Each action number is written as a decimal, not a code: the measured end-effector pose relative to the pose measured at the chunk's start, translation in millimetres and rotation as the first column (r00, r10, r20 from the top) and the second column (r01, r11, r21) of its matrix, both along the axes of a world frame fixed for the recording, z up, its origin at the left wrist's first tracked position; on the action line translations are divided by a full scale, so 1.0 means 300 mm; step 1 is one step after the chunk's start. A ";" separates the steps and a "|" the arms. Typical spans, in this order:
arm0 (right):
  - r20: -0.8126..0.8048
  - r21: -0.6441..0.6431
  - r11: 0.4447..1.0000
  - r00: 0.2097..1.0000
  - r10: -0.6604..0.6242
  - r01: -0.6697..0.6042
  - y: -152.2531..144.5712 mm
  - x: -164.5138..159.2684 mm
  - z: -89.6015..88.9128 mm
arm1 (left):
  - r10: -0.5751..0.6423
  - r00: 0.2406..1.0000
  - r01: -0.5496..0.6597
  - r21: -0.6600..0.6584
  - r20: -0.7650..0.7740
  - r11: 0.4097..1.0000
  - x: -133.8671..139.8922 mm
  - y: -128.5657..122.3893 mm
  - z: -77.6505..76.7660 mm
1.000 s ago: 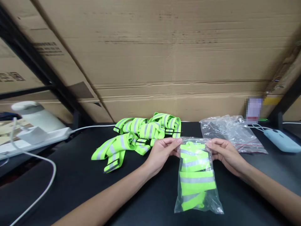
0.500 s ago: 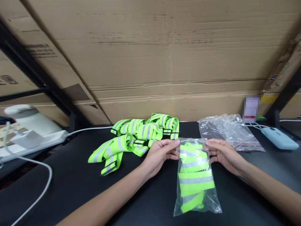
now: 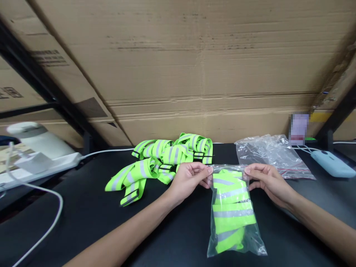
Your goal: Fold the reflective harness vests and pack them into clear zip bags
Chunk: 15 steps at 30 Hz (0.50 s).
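Clear plastic bag point(image 3: 258, 243) sits nearest the person, at the centre of the dial, with twelve o'clock pointing straight ahead. Inside it lies a lime-green strap point(image 3: 233, 214) with grey bands, folded back and forth. Whether the bag's lower end touches the black table point(image 3: 86, 215) cannot be told.

Both hands grip the bag's far edge between thumb and fingers: the left hand point(image 3: 191, 178) pinches the corner at eleven o'clock, the right hand point(image 3: 267, 182) the corner at one. Their other fingers are curled beneath.

Out at nine o'clock a white cable point(image 3: 55, 218) curves over the table. Toward ten, just beyond the left hand, loose lime-green straps point(image 3: 171, 154) lie in a tangled heap, some showing black buckles. At one o'clock, past the right hand, more clear bags point(image 3: 264, 154) lie together, one with a red line along its edge. A pale blue device point(image 3: 332, 164) with a cord loop rests at two.

Farther off, between nine and ten, a white bottle point(image 3: 51, 142) leans behind a white power strip point(image 3: 62, 162). Brown cardboard point(image 3: 205, 70) fills the background at twelve.
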State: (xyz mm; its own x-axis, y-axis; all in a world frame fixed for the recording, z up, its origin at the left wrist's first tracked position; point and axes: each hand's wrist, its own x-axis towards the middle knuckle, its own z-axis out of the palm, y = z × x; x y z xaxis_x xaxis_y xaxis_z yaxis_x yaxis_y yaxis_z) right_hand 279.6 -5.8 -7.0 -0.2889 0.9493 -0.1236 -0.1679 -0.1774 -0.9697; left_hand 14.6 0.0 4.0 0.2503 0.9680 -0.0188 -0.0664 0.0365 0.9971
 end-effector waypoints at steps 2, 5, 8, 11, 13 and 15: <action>0.000 0.014 1.000 1.000 -0.002 0.002 -0.004 -0.002 0.003 | 0.000 1.000 0.000 0.003 0.019 1.000 0.006 -0.007 0.000; -0.005 0.016 1.000 1.000 0.002 -0.002 -0.009 -0.003 0.007 | -0.016 0.997 0.022 -0.090 0.070 0.996 0.015 -0.016 -0.001; -0.013 0.001 1.000 1.000 0.022 -0.022 -0.013 -0.005 0.007 | -0.046 0.996 0.061 -0.190 0.080 0.980 0.019 -0.016 -0.005; -0.023 -0.021 0.999 0.999 0.032 -0.033 -0.015 -0.008 -0.001 | -0.070 0.996 0.080 -0.205 0.057 0.975 0.017 -0.010 -0.008; -0.025 -0.034 0.999 0.999 0.035 -0.036 -0.014 -0.009 -0.007 | -0.085 0.996 0.090 -0.186 0.034 0.978 0.012 -0.006 -0.007; -0.023 -0.045 0.998 0.999 0.031 -0.032 -0.013 -0.009 -0.011 | -0.091 0.996 0.093 -0.152 0.018 0.984 0.008 -0.005 -0.002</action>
State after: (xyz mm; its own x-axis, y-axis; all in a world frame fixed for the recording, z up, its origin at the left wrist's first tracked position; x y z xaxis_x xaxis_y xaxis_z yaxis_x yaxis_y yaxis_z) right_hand 276.8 -9.7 -10.4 -0.3214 0.9335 -0.1591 -0.1836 -0.2263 -0.9566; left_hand 17.0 -1.4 3.4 0.3392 0.9269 -0.1607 -0.0669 0.1941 0.9787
